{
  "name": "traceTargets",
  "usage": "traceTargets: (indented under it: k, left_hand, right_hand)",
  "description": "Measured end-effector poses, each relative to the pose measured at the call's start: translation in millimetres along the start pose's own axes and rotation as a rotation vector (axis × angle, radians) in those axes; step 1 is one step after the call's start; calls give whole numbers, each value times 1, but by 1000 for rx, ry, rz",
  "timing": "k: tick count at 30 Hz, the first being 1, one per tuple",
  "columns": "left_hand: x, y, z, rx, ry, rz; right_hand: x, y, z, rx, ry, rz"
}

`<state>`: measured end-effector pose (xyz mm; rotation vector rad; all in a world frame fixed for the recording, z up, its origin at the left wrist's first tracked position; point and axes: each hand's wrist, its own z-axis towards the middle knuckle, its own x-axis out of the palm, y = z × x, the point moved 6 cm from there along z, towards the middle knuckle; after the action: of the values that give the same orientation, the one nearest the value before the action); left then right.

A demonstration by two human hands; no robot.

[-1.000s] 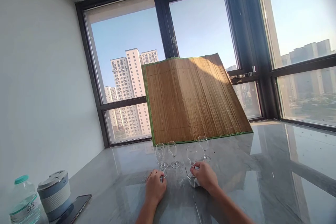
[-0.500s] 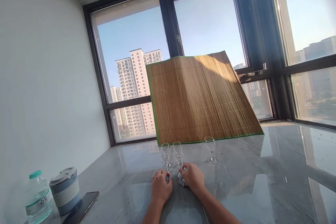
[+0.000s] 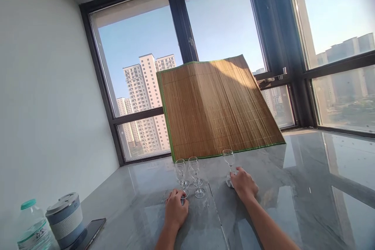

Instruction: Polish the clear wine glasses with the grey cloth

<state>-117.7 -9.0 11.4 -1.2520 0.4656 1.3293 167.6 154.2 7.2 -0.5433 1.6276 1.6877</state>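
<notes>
Stemmed glasses (image 3: pixel 193 164) stood upright toward the far edge of the worktop (image 3: pixel 134 211), a tight cluster on the left and one apart on the right; and there was the left hand (image 3: pixel 176 208), fingers curled, thumb a little off them, right by the foot of the cluster's front left glass; whether it gripped, you couldn't tell! Over to the right hand (image 3: pixel 245 184), fingers drawn nearly together, pinching a white cloth (image 3: pixel 229 181) at the rightmost glass (image 3: pixel 228 158), low on its stem; a slatted mat (image 3: pixel 222 109) rose behind, along the far edge; out by the left edge, bottle (image 3: pixel 33 230), lidded cup (image 3: pixel 66 220) and phone (image 3: pixel 91 232) sat close together.
</notes>
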Motion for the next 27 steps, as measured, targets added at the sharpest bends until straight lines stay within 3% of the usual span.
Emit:
traceTargets:
  k: [8, 27]
  left_hand:
    - [1, 0, 1, 14, -12, 4]
    - [3, 1, 1, 16, -22, 18]
  right_hand:
    - [17, 3, 20, -58, 80, -19]
    - [17, 2, 22, -70, 84, -1]
